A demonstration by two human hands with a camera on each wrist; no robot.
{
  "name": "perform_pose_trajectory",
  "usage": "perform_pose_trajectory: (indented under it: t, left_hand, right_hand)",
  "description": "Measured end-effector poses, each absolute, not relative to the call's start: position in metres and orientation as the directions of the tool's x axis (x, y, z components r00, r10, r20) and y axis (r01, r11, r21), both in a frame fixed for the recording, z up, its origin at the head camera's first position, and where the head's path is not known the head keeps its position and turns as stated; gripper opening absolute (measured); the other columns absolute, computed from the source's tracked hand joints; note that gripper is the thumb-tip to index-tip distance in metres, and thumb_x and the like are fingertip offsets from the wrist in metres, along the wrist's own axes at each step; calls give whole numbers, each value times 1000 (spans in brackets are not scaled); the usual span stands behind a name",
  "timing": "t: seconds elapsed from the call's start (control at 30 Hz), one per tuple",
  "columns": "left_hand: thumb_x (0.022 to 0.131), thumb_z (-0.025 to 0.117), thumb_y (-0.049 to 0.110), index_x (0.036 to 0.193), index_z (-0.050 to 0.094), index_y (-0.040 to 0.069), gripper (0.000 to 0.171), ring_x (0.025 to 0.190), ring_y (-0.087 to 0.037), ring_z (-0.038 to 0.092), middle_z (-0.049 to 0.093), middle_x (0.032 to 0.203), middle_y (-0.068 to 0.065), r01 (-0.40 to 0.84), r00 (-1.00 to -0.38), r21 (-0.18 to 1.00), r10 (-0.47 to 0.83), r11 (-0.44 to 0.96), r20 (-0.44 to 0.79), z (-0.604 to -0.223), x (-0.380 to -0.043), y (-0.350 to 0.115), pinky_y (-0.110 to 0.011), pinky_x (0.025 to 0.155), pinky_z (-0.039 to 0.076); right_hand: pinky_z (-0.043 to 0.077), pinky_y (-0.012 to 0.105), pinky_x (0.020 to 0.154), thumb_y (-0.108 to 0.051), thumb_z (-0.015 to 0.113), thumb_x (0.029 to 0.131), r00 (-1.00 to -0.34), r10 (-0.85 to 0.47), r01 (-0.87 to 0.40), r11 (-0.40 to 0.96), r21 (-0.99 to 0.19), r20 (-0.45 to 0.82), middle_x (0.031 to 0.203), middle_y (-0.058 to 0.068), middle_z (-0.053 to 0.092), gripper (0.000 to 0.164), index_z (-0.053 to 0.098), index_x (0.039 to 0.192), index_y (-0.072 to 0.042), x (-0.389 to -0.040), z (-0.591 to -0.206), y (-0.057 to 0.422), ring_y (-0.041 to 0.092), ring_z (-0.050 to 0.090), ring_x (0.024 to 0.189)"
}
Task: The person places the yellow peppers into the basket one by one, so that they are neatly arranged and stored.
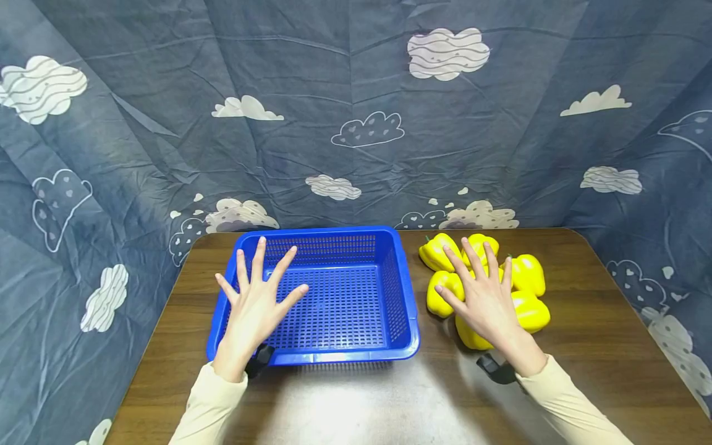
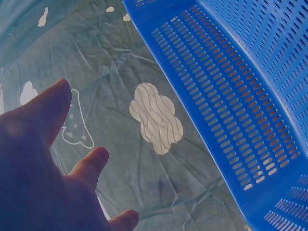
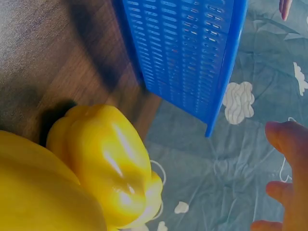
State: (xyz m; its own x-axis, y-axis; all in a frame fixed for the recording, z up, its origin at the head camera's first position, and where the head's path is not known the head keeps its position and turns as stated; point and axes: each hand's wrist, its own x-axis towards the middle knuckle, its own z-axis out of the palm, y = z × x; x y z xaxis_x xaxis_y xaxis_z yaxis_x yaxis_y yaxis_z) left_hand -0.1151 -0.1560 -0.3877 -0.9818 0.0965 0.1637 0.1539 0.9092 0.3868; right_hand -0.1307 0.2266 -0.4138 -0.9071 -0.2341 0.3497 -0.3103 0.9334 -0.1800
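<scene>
My left hand (image 1: 254, 309) is spread above the left side of a blue plastic basket (image 1: 408, 303), fingers straight and holding nothing. The basket has slotted walls and a perforated floor, with nothing lying in it. My right hand (image 1: 489, 306), also spread and holding nothing, hovers over a group of several yellow bell peppers (image 1: 527, 275) to the right of the basket. It hides part of the group in the head view. In the right wrist view a glossy yellow pepper (image 3: 106, 163) lies on the table beside the basket wall (image 3: 178, 53), with the right fingers (image 3: 293, 144) apart from it.
Both stand on a brown wooden table (image 1: 589, 321) with rounded far corners. Behind it and at the sides hangs a dark grey-blue cloth (image 1: 311, 74) with white clouds. A black strap mount (image 1: 495, 369) sits at my right wrist, another (image 1: 259, 360) at my left.
</scene>
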Motion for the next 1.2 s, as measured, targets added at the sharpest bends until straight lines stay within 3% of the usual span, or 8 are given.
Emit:
perform_pose_trajectory:
  t: [0.43,0.6,0.83,1.07,1.2]
  left_hand:
    - [91,51,59,151,27,35,69,141,-40,-11,-2,159,-11,179,-980,391,128,903,154,-385,-108,-179,-73,96,-13]
    - [92,52,55,151,26,33,68,141,-41,-6,0,159,-12,211,-975,391,163,896,153,-382,-108,-192,-73,99,-8]
    - [93,59,42,151,28,27,68,139,-47,11,9,157,-18,273,-960,413,214,869,182,-377,-109,-216,-72,101,9]
    - [92,62,35,151,28,20,70,138,-48,13,9,156,-22,242,-970,498,208,833,123,-378,-111,-243,-69,103,9]
    - [92,63,34,152,28,17,71,134,-53,18,8,155,-24,217,-975,562,206,798,84,-381,-112,-256,-69,100,18]
  right_hand:
    - [1,68,104,-46,59,90,-903,-255,-343,913,-221,346,154,13,22,71,30,151,-23,-126,-407,236,42,12,139]
    - [6,65,106,-42,64,88,-877,-295,-402,882,-245,379,153,13,24,72,32,150,-22,-125,-409,243,42,20,136]
    - [17,60,106,-30,73,79,-820,-351,-500,823,-269,452,150,15,30,79,37,147,-15,-124,-414,253,42,29,129]
    - [28,56,100,-37,71,82,-783,-396,-564,777,-278,481,148,13,36,74,41,145,-11,-121,-417,264,39,37,126]
    - [32,55,97,-39,71,83,-774,-428,-587,761,-275,466,146,14,38,74,42,144,-10,-119,-420,271,38,41,123]
